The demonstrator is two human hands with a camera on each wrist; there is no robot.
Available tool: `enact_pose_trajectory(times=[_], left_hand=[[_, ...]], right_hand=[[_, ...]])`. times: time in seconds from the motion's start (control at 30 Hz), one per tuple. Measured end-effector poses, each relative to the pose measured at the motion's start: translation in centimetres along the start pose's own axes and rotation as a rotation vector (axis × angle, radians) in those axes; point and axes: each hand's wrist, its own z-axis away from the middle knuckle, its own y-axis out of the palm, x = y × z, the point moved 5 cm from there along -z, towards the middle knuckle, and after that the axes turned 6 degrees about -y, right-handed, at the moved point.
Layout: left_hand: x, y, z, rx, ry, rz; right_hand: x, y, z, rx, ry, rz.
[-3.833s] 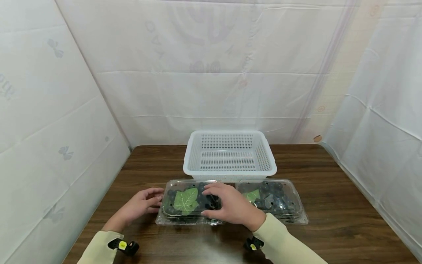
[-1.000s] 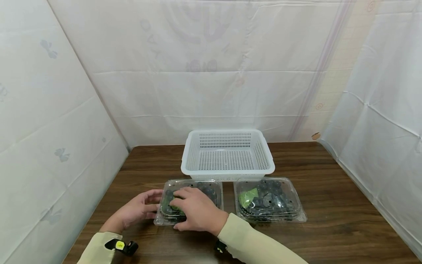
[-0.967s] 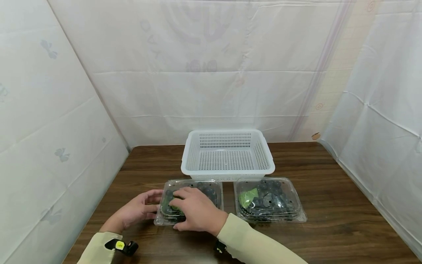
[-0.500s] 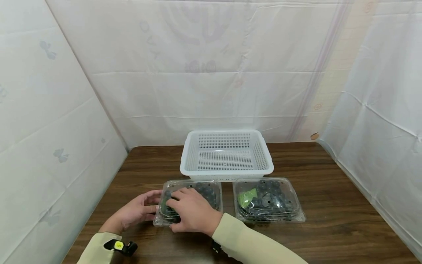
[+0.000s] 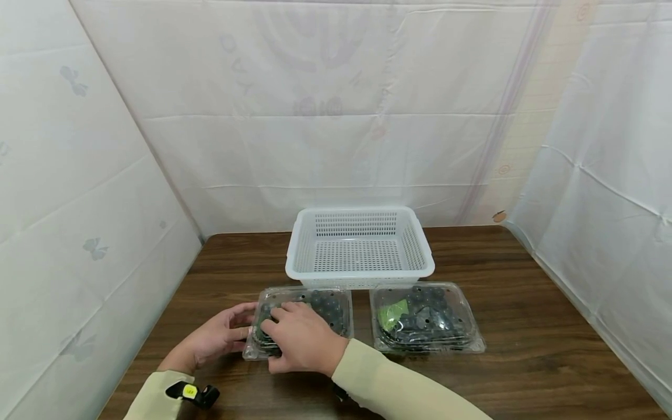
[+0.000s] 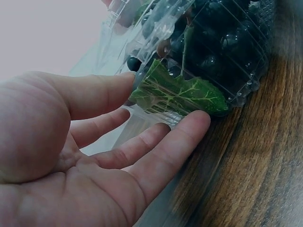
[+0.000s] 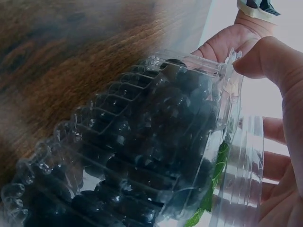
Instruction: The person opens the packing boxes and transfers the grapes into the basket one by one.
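A clear container [image 5: 331, 312] of dark round fruit [image 7: 151, 127] sits on the wooden surface [image 5: 530, 344], left of centre. The right hand [image 5: 304, 339] grips it across the top, thumb at the near rim, fingers over the lid. The left hand [image 5: 215, 338] is at its left end, fingers apart and loosely extended, beside a green leaf [image 6: 189, 94] inside. A second container [image 5: 427, 321] of fruit lies near on the right; a white perforated basket [image 5: 362, 275] stands behind both.

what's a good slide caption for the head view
Right hand over a clear fruit box, left hand at its left end; second fruit box to the right, white basket behind.
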Motion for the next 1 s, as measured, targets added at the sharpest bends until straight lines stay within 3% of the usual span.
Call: enact_pose_trajectory(times=[0.53,0.83,1.0], left_hand=[[0.1,0.0,0.3,0.003,-0.010,-0.015],[-0.1,-0.1,0.5,0.005,-0.017,-0.035],[-0.1,0.0,0.5,0.015,-0.011,-0.045]], right_hand=[[1.1,-0.2,-0.8,0.048,-0.018,0.114],[2.1,0.0,-1.6,-0.003,-0.003,0.247],[2.3,0.4,-2.0,-0.008,0.013,0.259]])
